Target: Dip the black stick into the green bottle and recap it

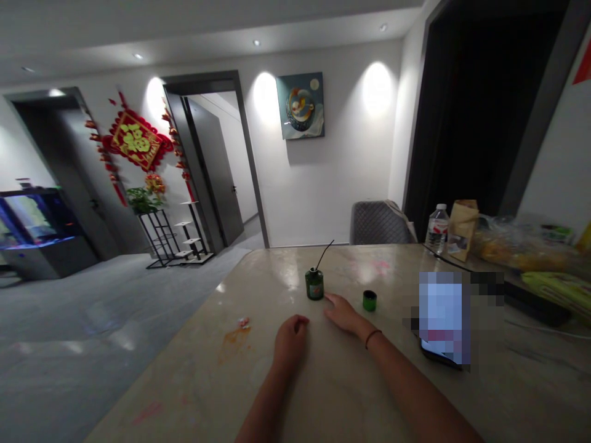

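A small dark green glass bottle (314, 287) with a label stands upright on the table, and a thin dark stick (325, 252) leans out of its neck. My right hand (344, 315) lies on the table beside the bottle, fingers stretched towards its lower right side; whether they touch it I cannot tell. To the right of that hand sits a short green cap (369, 300) with its dark opening upward. My left hand (290, 339) rests nearer to me, left of the right hand, its fingers curled in with nothing visible in them.
The stone-look table (277, 277) carries an orange stain (234, 342) at left. On the right stand a propped phone (441, 320), a water bottle (438, 229), a paper bag (462, 227) and plastic bags (521, 243). A grey chair (382, 223) stands beyond the far edge.
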`<state>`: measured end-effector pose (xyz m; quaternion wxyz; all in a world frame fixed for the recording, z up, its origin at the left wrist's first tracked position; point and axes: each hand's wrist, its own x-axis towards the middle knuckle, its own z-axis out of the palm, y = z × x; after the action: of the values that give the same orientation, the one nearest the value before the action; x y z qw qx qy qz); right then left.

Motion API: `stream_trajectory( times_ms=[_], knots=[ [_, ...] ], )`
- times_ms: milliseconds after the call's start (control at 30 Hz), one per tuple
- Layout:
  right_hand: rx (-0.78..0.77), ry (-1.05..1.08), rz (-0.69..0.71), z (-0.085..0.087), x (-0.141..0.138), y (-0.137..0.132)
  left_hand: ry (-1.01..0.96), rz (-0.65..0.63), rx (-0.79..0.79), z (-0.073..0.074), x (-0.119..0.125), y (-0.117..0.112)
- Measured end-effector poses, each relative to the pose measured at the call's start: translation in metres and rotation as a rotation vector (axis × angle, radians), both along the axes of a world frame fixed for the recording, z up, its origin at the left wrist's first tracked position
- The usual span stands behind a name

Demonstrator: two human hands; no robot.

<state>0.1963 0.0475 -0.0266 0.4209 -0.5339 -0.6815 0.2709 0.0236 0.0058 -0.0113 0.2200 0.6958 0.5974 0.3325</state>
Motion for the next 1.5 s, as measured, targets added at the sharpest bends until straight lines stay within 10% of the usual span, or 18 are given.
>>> stream_trajectory(
  times_ms=[267, 767, 1067, 1500],
  knots=[
    [0.039, -0.469, 0.051, 0.005, -0.002, -0.029, 0.206, -0.030, 0.040, 0.006, 0.004, -0.010],
    [0.025, -0.618, 0.016, 0.011, -0.007, -0.065, 0.629, -0.321, 0.040, 0.014, -0.003, -0.027],
    [0.197, -0.759, -0.058, 0.023, -0.010, -0.074, 0.488, -0.213, 0.086, 0.023, -0.010, -0.025],
    [0.386, -0.627, -0.247, -0.006, -0.013, -0.070, 0.566, 0.021, -0.014, 0.020, -0.011, -0.028]
  ],
)
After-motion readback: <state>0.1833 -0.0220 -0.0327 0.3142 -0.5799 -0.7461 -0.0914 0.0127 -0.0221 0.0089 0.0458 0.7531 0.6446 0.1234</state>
